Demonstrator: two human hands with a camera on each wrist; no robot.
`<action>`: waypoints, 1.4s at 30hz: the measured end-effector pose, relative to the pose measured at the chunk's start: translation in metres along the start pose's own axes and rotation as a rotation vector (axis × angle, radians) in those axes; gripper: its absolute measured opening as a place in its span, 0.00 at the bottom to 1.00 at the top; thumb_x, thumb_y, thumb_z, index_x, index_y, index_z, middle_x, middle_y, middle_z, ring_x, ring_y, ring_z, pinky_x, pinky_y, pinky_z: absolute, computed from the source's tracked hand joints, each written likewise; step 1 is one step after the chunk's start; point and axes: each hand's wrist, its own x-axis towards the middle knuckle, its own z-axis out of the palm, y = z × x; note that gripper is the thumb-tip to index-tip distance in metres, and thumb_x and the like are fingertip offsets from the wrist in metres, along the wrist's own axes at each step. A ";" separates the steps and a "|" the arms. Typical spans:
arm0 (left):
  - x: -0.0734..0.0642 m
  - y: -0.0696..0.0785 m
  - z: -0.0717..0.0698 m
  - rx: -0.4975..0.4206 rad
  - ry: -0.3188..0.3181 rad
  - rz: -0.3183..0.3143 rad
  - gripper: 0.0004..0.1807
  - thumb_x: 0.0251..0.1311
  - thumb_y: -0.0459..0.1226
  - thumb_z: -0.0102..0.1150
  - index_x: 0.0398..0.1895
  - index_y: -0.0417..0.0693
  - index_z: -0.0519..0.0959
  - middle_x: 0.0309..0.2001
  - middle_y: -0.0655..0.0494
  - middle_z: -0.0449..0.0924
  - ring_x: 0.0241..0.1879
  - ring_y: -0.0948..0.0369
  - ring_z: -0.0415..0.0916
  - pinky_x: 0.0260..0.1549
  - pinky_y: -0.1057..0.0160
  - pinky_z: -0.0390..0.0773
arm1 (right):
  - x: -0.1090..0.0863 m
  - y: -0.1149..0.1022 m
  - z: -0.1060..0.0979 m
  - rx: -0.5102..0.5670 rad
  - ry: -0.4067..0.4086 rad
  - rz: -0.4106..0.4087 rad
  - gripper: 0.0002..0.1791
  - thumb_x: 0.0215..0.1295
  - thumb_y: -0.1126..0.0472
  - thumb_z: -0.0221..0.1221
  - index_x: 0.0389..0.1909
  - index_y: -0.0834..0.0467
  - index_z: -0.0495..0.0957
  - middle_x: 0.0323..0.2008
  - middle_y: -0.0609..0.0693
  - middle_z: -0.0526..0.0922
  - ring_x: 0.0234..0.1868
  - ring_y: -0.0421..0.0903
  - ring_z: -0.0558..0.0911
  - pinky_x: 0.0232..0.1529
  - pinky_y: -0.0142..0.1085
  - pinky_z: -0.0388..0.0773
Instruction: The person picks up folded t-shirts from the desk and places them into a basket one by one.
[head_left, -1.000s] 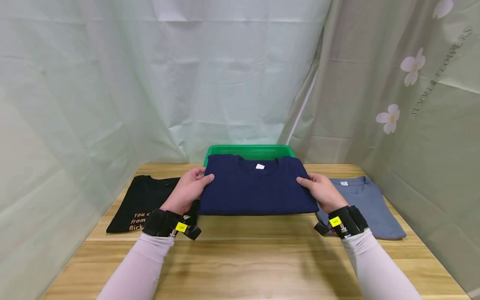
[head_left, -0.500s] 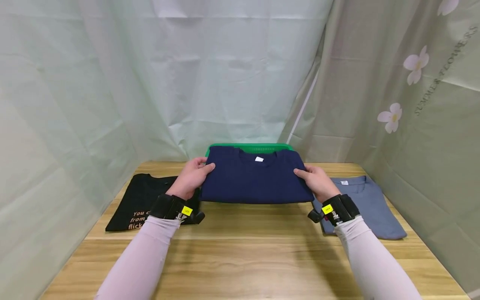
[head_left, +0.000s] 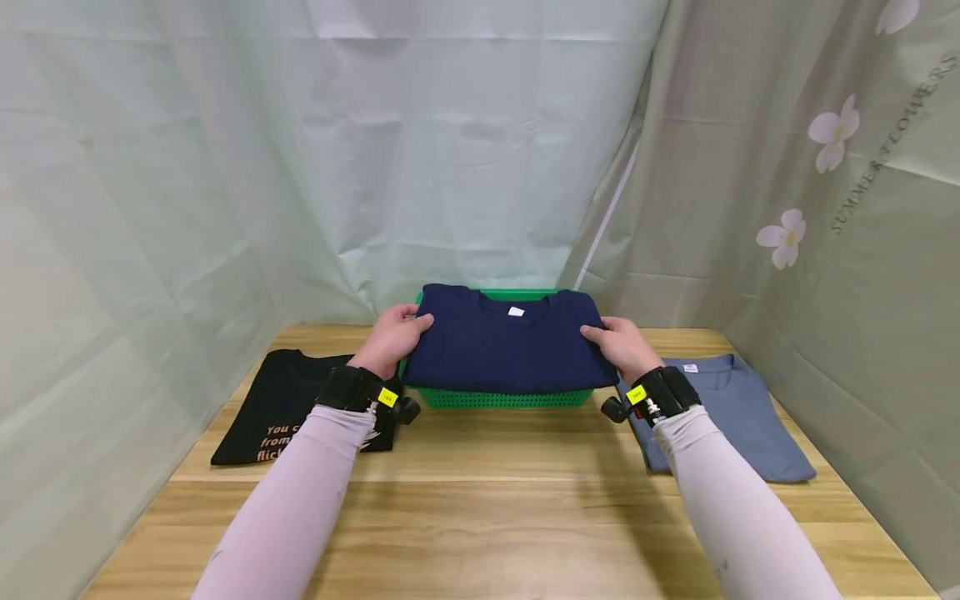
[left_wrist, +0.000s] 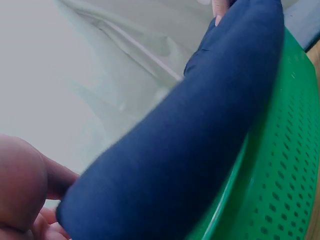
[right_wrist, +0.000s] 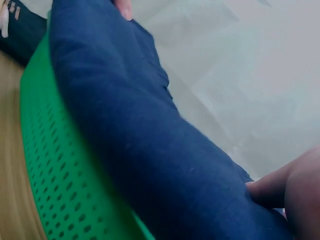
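A folded navy T-shirt [head_left: 510,350] with a white neck label is held level between my two hands, over the green perforated basket [head_left: 506,400]. My left hand [head_left: 393,337] pinches its left edge, thumb on top and fingers underneath. At the opposite edge my right hand [head_left: 624,346] grips it the same way. Both wrist views show the shirt's folded front edge [left_wrist: 175,145] above the basket's rim and holed wall [right_wrist: 60,175]. The shirt covers most of the basket's opening, so what lies inside is hidden.
On the wooden table [head_left: 487,508], a folded black T-shirt [head_left: 292,400] with printed lettering lies at the left, partly behind my left forearm. A folded grey-blue T-shirt [head_left: 735,417] lies at the right. Pale curtains [head_left: 465,150] hang behind the table and along its sides.
Both hands have carried the navy T-shirt away from me, farther over the basket. The basket's front wall now shows below the shirt. The black and grey-blue shirts have stayed put.
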 end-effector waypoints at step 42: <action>0.006 -0.018 0.000 -0.036 0.216 0.107 0.20 0.82 0.33 0.51 0.70 0.35 0.80 0.66 0.36 0.80 0.60 0.49 0.79 0.47 0.69 0.76 | 0.013 0.009 0.000 0.301 0.151 0.007 0.29 0.85 0.64 0.50 0.81 0.70 0.64 0.54 0.50 0.87 0.37 0.33 0.87 0.38 0.26 0.81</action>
